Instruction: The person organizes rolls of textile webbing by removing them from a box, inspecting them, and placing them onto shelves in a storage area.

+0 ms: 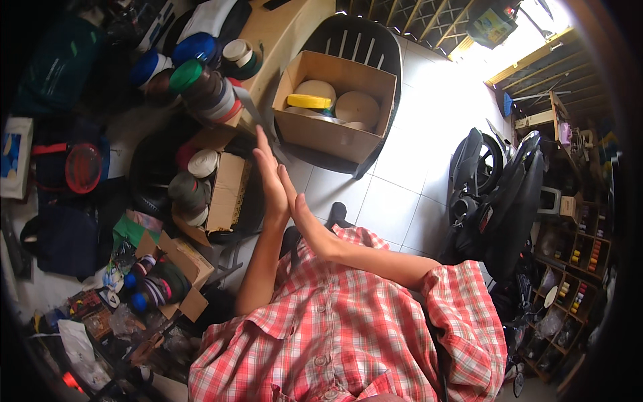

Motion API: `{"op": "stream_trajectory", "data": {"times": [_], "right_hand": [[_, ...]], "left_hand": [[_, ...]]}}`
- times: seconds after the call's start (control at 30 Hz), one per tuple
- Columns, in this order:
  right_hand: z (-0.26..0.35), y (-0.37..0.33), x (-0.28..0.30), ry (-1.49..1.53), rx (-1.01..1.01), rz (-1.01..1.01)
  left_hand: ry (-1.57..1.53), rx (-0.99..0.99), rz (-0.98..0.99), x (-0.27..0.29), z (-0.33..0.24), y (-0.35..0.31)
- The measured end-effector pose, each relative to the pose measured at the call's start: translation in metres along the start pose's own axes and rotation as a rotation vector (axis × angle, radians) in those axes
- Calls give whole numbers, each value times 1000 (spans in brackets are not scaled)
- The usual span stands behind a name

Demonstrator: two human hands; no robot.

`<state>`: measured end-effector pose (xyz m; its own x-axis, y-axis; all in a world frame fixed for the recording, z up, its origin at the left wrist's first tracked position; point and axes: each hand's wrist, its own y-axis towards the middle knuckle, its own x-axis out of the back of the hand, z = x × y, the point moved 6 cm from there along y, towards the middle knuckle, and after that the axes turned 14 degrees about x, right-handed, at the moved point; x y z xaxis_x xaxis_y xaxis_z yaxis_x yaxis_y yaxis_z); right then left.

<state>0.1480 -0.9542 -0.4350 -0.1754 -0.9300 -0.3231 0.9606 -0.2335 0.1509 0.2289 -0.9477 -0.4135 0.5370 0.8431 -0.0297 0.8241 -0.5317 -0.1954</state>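
Note:
Palm to palm, my two hands meet in front of my chest with the fingers stretched out straight. My left hand (270, 186) points up and its fingertips come close to a grey strap (246, 104) that hangs by a stack of webbing rolls (216, 104). My right hand (303, 218) lies against it, thumb raised. Nothing shows between the palms. Beyond the hands, a cardboard box (333, 138) rests on a black chair (390, 77). Inside it are several round tan rolls (357, 108) and a yellow roll (309, 101).
On the left stand an open carton (228, 194) of rolls and another carton (194, 258) with dark rolls, amid bags and clutter. A wooden table (284, 27) is at the back. To the right are a motorcycle (499, 194) and a shelf (569, 295) with thread spools.

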Motion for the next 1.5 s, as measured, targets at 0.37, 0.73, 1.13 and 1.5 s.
{"op": "stream_trajectory", "data": {"times": [0.37, 0.73, 1.13, 1.5], "right_hand": [[-35, 80, 181, 50, 3, -570], [-125, 136, 258, 531, -182, -811], [-244, 142, 406, 206, -396, -992], [-367, 169, 608, -903, -917, -611]], "left_hand": [[0, 155, 417, -130, 81, 117], [-162, 779, 444, -66, 213, 327], [661, 93, 416, -69, 295, 371], [1271, 86, 296, -75, 326, 361]]}}
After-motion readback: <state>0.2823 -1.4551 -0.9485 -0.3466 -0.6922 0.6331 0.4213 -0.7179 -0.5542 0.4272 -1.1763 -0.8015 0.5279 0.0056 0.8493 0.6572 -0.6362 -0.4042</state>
